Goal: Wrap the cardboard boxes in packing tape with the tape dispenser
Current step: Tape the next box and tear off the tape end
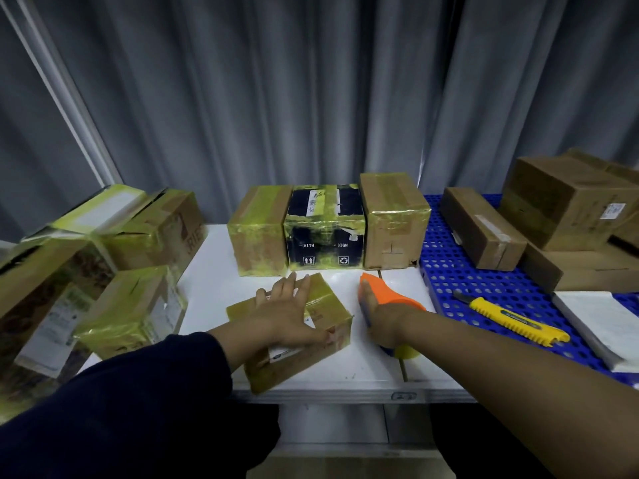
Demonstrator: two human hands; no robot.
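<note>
A small cardboard box (325, 326) covered in yellowish tape lies near the front edge of the white table (345, 371). My left hand (287, 305) rests flat on its top with the fingers spread. To the right of the box, my right hand (377, 321) grips the orange tape dispenser (387, 293), which sits on the table. A yellow tape roll (408, 352) shows under my wrist. The dispenser is apart from the box.
Three taped boxes (325, 229) stand in a row at the back. Several taped boxes (131, 305) pile up on the left. On the blue perforated mat (449, 271) at right lie plain boxes (484, 229), a yellow utility knife (511, 319) and a white slab (601, 326).
</note>
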